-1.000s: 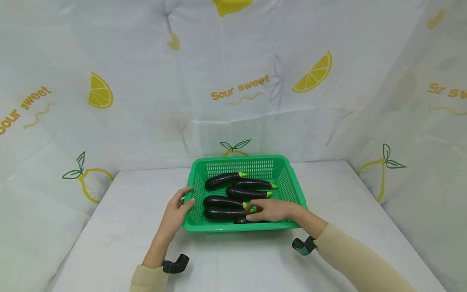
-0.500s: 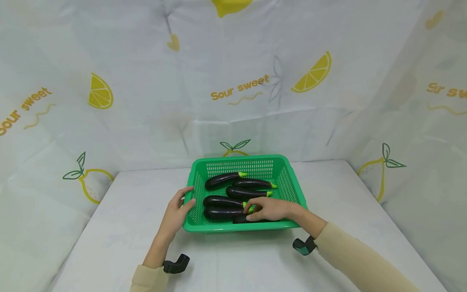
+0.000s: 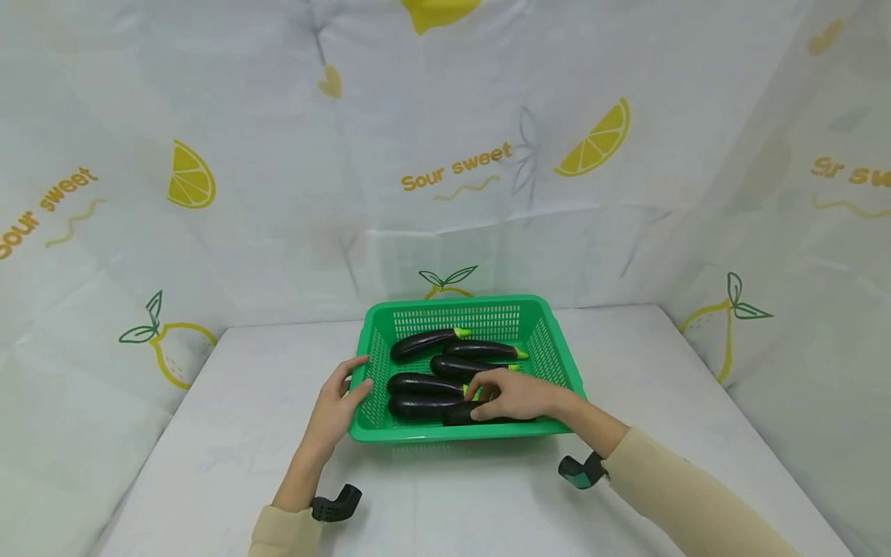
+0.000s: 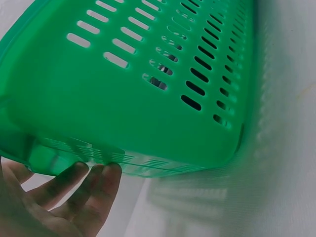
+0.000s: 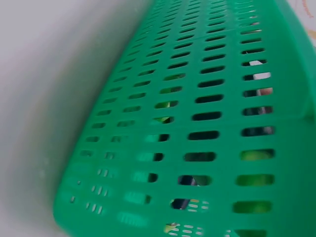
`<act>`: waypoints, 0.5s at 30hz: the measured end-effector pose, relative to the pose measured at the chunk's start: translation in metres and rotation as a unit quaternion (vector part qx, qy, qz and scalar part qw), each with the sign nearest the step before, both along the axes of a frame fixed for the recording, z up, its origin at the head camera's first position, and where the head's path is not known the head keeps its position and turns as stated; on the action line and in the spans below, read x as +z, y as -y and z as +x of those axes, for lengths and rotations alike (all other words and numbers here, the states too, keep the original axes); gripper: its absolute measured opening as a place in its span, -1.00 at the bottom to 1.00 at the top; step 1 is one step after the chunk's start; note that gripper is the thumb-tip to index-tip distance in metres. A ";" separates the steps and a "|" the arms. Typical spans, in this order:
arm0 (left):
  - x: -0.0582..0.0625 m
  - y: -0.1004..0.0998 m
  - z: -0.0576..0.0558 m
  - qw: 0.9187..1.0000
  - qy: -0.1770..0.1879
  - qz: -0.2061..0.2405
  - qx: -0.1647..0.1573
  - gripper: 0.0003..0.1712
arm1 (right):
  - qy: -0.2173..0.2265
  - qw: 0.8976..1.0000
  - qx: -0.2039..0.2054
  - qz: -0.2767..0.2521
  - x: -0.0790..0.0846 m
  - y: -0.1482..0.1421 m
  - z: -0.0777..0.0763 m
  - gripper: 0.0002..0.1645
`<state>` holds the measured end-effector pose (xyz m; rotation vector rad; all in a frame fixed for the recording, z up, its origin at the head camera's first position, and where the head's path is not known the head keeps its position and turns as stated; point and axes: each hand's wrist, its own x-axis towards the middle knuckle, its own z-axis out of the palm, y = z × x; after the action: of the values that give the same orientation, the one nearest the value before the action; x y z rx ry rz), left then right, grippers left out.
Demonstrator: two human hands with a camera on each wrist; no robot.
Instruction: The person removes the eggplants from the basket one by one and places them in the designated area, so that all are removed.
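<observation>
A green basket [image 3: 459, 435] stands on the white worktop [image 3: 431, 510], with six dark eggplants lying inside, their visible stem ends green. Taking the basket as a clock with 12 on the far side, the right hand [image 3: 518, 396] reaches in over the rim from about 4 o'clock. Its fingers are curled, with a gap between thumb and index finger, over the front eggplant [image 3: 457, 415], which lies at 6 o'clock along the near wall; it appears to have hold of it, though the palm hides most of the grip.

The left hand [image 3: 336, 406] holds the rim at 9 o'clock, thumb and index finger over the edge and the other fingers bent against the outside, as the left wrist view shows.

Next to the front eggplant, at 7 o'clock, lies a second eggplant [image 3: 425, 407], with a third eggplant [image 3: 425, 384] alongside at 8. A fourth eggplant [image 3: 459, 365] rests near the centre, a fifth eggplant [image 3: 476, 350] lies towards 1 o'clock, and a sixth eggplant [image 3: 421, 344], tilted slightly, at 11.

Behind hangs a pale backdrop [image 3: 278, 255] printed with lemons and "Sour sweet".
</observation>
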<state>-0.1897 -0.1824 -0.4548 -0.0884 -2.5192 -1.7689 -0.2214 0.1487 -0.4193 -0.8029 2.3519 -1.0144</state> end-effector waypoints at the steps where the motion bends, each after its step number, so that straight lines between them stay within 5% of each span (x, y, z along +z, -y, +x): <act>1: 0.000 0.000 0.000 1.000 0.000 0.001 -0.001 -0.45 | 0.000 1.000 -0.003 -0.002 0.001 0.000 0.000 -0.70; 15: -0.001 0.001 -0.001 1.000 0.000 -0.006 -0.001 -0.45 | -0.026 0.999 -0.013 -0.036 0.027 -0.012 0.008 -0.63</act>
<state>-0.1903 -0.1834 -0.4557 -0.0927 -2.5314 -1.7541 -0.2134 0.1610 -0.3925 -0.8377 2.3865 -1.1064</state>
